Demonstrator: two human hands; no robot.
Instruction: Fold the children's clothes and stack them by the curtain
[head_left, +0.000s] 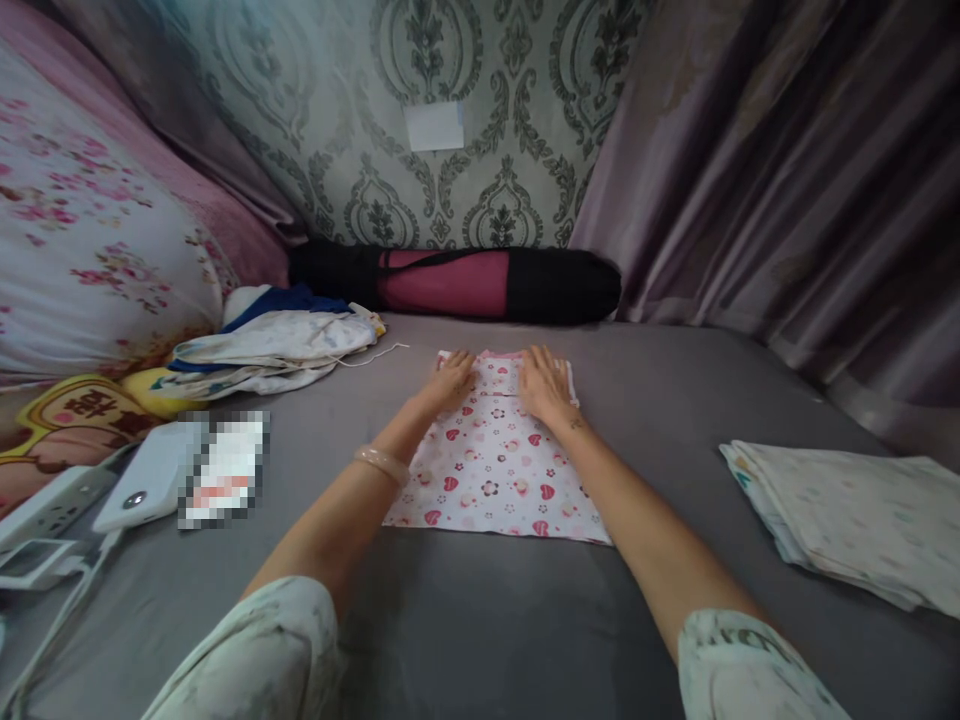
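One white cloth garment printed with red hearts and small flowers (495,485) lies flat before me on the grey sheet (480,630), its far end folded over. My left grip (451,382) and right grip (546,383) both rest palm-down on that fold, fingers extended, neither closed around anything. To the left: one heap of white and blue cloths (270,345), one white rounded device (154,475), one white power strip (56,503). One folded pale printed cloth (855,520) lies right; one long black-and-pink bag (442,284) lies beyond.

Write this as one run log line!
left hand: on heart-print cloth, far left | right hand: on cloth, far right | under cloth: grey sheet
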